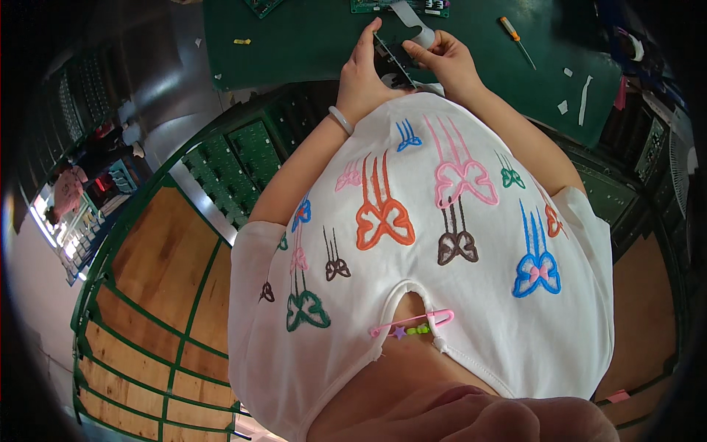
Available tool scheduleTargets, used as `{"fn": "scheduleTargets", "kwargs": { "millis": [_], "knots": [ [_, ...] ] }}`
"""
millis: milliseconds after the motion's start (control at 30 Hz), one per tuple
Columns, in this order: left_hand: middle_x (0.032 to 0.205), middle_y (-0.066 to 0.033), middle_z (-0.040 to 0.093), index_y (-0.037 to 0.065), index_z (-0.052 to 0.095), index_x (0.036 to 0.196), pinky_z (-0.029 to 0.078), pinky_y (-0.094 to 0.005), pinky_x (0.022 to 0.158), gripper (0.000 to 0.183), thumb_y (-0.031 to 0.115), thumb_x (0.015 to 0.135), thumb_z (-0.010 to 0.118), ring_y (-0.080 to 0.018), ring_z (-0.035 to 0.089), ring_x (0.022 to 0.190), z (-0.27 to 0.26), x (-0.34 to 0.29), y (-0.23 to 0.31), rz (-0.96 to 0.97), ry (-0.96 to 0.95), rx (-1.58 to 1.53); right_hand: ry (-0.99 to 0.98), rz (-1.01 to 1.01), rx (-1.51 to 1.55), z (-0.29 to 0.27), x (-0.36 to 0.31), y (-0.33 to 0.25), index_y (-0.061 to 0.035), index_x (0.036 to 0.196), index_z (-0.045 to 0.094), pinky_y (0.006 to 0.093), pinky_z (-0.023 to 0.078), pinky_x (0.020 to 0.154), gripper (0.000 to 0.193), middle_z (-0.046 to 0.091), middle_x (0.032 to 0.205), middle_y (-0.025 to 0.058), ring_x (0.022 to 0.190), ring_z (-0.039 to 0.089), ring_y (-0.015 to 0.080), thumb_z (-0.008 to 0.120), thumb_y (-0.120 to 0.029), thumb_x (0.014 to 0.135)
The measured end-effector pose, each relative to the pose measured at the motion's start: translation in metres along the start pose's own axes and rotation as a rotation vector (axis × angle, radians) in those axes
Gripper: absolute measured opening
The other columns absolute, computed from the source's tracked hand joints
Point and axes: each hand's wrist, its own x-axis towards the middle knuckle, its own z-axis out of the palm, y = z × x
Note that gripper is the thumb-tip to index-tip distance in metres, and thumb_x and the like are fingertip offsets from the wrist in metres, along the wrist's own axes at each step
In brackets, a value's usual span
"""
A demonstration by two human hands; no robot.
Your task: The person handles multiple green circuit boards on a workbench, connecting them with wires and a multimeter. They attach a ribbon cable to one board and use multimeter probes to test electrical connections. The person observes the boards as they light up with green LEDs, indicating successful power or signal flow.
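My left hand (361,79) grips a dark circuit board (394,60) by its edge, with the thumb side spread along it. The board stands tilted, nearly edge-on to the view, just beyond my shirt front. A wide, flat light-grey strip that looks like a ribbon cable (421,32) curls above the board. My right hand (453,68) is closed in a pinch on the strip's lower end, beside the board. Where strip and board meet is partly hidden by my fingers. Something white (433,88) shows below the board, partly behind my shirt.
On the green table (294,44) lie an orange-handled screwdriver (510,29), scraps of white paper (563,107) and a small yellow piece (242,42). More circuit boards (364,6) lie at the far edge. A person in pink (68,193) is at the far left.
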Motion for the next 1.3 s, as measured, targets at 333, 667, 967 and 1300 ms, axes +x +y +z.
{"fn": "scheduleTargets", "kwargs": {
  "millis": [333, 667, 967, 1300],
  "knots": [
    [0.131, -0.0161, 0.047, 0.010, 0.031, 0.134, 0.046, -0.0356, 0.092, 0.104, 0.023, 0.046, 0.086, -0.0312, 0.054, 0.113, -0.005, -0.004, 0.006, -0.063, -0.002, -0.052, -0.064, -0.056, -0.033, 0.007, -0.005, -0.002, -0.0083, 0.066, 0.047, 0.0211, 0.042, 0.054, 0.030, 0.058, 0.066, 0.0007, 0.059, 0.050, 0.0046, 0.075, -0.016, 0.076],
    [0.130, -0.0168, 0.047, 0.008, 0.030, 0.134, 0.047, -0.0364, 0.091, 0.107, 0.027, 0.046, 0.088, -0.0325, 0.054, 0.112, -0.006, -0.005, 0.008, -0.053, 0.010, -0.026, -0.022, -0.076, -0.180, 0.008, 0.000, 0.009, -0.0070, 0.067, 0.050, 0.0216, 0.041, 0.052, 0.030, 0.056, 0.064, -0.0010, 0.058, 0.049, 0.0050, 0.076, -0.018, 0.074],
    [0.126, -0.0156, 0.046, -0.003, 0.019, 0.135, 0.044, -0.0343, 0.091, 0.112, 0.026, 0.050, 0.087, -0.0273, 0.053, 0.109, -0.009, 0.002, -0.008, -0.005, 0.202, -0.113, -0.015, -0.199, -0.176, 0.024, 0.012, -0.010, -0.0005, 0.078, 0.057, 0.0230, 0.042, 0.060, 0.030, 0.060, 0.072, 0.0018, 0.069, 0.052, 0.0080, 0.062, -0.029, 0.086],
    [0.102, -0.0081, 0.052, 0.012, 0.054, 0.104, 0.045, -0.0453, 0.085, 0.045, 0.039, 0.074, 0.073, -0.0258, 0.051, 0.100, -0.046, -0.006, -0.101, -0.984, 0.225, -1.329, -0.040, -0.257, -0.668, -0.023, 0.029, 0.017, -0.0030, 0.103, 0.058, 0.0343, 0.048, 0.077, 0.031, 0.065, 0.094, 0.0127, 0.084, 0.062, 0.0266, 0.059, -0.025, 0.082]
  ]
}}
